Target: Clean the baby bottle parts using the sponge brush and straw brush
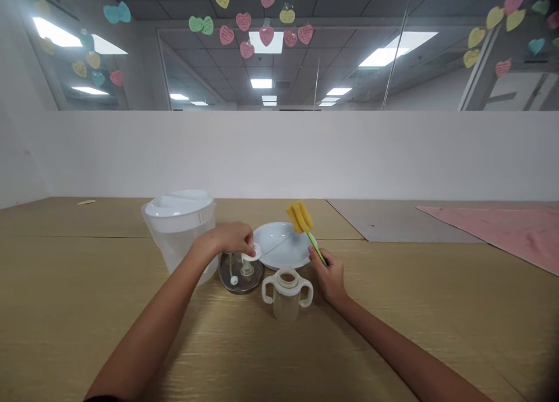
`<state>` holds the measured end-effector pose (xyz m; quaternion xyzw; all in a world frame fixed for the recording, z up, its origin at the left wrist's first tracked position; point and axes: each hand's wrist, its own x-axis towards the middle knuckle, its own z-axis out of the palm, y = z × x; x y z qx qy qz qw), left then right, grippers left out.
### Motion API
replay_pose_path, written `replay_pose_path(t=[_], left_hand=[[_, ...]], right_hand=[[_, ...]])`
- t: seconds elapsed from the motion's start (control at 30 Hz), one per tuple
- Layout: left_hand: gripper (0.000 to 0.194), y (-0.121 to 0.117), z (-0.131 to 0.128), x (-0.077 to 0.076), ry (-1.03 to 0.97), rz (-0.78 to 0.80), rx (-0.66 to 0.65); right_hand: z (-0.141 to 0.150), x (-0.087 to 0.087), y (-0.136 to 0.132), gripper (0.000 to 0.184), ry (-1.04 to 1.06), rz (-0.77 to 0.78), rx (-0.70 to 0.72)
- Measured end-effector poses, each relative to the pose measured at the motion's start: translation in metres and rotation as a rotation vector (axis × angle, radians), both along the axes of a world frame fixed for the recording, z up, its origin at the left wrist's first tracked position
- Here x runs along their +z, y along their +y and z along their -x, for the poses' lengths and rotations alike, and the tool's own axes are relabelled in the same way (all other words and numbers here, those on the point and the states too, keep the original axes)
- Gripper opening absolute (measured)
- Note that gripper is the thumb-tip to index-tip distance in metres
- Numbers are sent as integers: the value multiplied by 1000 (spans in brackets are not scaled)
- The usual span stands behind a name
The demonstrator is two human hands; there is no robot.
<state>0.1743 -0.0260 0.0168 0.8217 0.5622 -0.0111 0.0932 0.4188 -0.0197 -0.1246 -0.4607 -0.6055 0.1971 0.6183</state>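
Note:
My left hand (229, 239) pinches a white plastic ring (252, 252) at the edge of a round steel dish (241, 279). The dish holds small clear bottle parts and a small white cap (234, 280). My right hand (329, 277) grips the green handle of a yellow sponge bottle brush (300, 217), whose sponge rises over a white divided plate (279, 244). Between my hands, near the front, stands a two-handled clear sippy cup (287, 294). A large translucent plastic pitcher with a white lid (179, 227) stands to the left, just beyond my left forearm.
All of this stands on a wood-grain table (87, 285). A low white partition (279, 157) runs behind it. A pink mat (493, 233) lies at the far right, and a small pale scrap (86, 202) lies at the far left.

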Motion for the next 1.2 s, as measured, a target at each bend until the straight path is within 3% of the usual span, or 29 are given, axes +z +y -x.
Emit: replay_pose_path(t=[0.13, 0.37, 0.67, 1.2], left_hand=[[40, 10, -4, -11, 87, -13, 87], [19, 13, -1, -14, 166, 98, 107], [26, 23, -10, -36, 156, 172, 140], [33, 25, -18, -43, 205, 137, 116]], right_hand=[[0, 0, 0, 39, 10, 10, -8], [0, -2, 0, 38, -10, 4, 16], [-1, -3, 3, 38, -26, 1, -18], [-1, -1, 2, 37, -16, 1, -11]])
